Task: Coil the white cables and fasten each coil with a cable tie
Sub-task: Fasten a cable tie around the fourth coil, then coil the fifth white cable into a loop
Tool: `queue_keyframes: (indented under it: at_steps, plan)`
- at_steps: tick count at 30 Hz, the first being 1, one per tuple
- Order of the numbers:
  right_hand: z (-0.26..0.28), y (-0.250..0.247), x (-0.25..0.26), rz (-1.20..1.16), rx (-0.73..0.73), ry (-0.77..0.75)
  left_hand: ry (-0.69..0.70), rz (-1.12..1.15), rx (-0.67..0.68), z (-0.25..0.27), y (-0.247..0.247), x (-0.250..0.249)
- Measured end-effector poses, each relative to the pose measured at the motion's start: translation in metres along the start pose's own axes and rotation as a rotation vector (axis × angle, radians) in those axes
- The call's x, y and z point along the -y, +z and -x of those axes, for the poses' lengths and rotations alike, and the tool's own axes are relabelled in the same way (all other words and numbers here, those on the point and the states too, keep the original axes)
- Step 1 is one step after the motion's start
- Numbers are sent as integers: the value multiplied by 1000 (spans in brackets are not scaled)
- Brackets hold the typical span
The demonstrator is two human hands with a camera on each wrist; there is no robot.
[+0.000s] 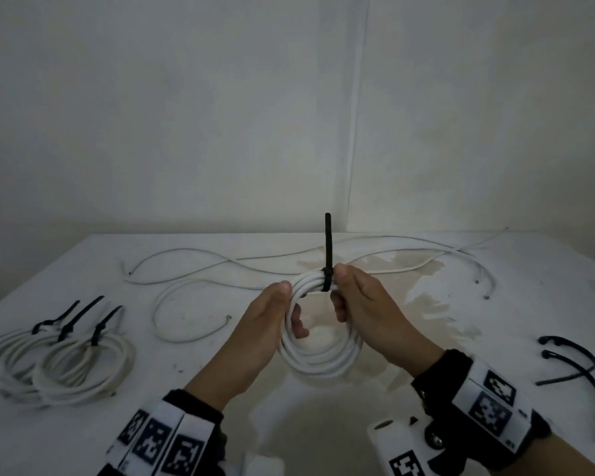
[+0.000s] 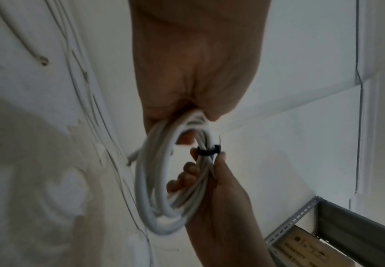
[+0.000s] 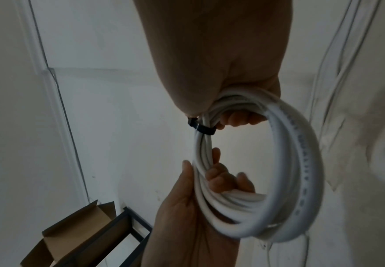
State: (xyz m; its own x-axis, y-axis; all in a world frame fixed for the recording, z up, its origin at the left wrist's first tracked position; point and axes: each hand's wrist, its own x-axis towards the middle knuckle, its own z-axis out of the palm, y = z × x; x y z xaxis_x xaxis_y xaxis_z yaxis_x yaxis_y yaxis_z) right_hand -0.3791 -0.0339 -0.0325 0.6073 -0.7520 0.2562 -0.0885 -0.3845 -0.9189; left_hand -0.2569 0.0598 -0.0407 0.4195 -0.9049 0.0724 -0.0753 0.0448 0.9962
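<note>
Coils point(image 1: 59, 362), three, each tied, lie on the table point(image 1: 323, 424) at far left; loose cables point(image 1: 254, 266) run along the far edge. Left hand point(image 1: 258, 334) grips the raised coil point(image 1: 318, 360) at its left side; right hand point(image 1: 368, 310) grips it beside the tie point(image 1: 327, 255), whose tail points up; spare ties point(image 1: 577, 369) lie at far right.

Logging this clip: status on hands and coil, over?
Left hand and right hand both grip the coil. Black tie looped round it, tail pointing up. Nothing in the way.
</note>
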Motion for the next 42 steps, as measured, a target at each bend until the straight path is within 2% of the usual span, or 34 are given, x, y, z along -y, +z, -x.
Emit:
queue_keyframes:
  at_steps: [4, 7, 10, 13, 16, 19, 21, 26, 31, 35, 42]
  plan:
    - [-1, 27, 3, -27, 41, 2, 86, -5, -167, 1, -11, 3]
    - [-2, 45, 9, -61, 78, -13, 112, 7, -237, 1, -27, 6]
    - [-9, 57, 14, -45, 109, -32, 80, 35, -240, 5, -42, 7]
    - [-17, 70, 17, -9, 114, -49, 13, -60, -267, 10, -62, 9]
    - [-23, 83, 16, -2, 134, -36, 43, -134, -194, 15, -82, 9]
    - [-29, 97, 16, -14, 180, -4, -28, -28, -112, 22, -104, 7]
    - [-31, 107, 17, -66, 222, 24, -79, 12, -111, 25, -117, 5]
    - [-39, 136, 18, -132, 338, 67, -100, 4, -260, 29, -142, 5]
    - [-58, 152, 13, -152, 378, 153, -95, -49, -376, 33, -173, 2]
    - [-82, 147, -2, 58, 348, 174, -132, -127, -452, 36, -201, 9]
    - [-112, 135, -23, 408, 335, 192, -257, -284, -419, 35, -223, 24]
